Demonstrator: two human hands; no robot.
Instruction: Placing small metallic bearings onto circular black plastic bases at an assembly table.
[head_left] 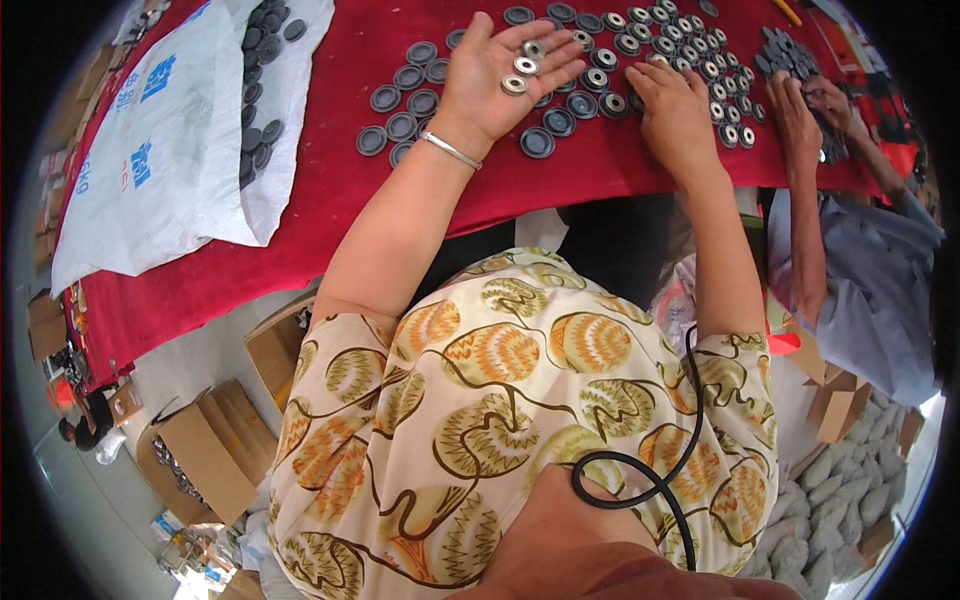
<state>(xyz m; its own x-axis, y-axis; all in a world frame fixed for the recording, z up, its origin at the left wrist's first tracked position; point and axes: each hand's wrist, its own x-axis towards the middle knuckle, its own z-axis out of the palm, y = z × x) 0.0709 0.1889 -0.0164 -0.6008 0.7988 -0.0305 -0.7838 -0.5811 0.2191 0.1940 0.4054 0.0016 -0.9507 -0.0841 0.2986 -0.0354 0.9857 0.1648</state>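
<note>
Left hand (485,88) cradles metal rings (525,66); right hand (677,115) apparently touches ringed discs (612,105).

Three small, shiny metal rings (525,66) in a slanting row on the upturned left hand (486,88); round dark-grey discs (385,98) flat on red cloth (330,210), bare ones mostly leftward, ring-topped ones (613,105) crowded further right, some just beside the right hand (676,118)

Bright light; strong fisheye bend toward rim; corners black.
</note>
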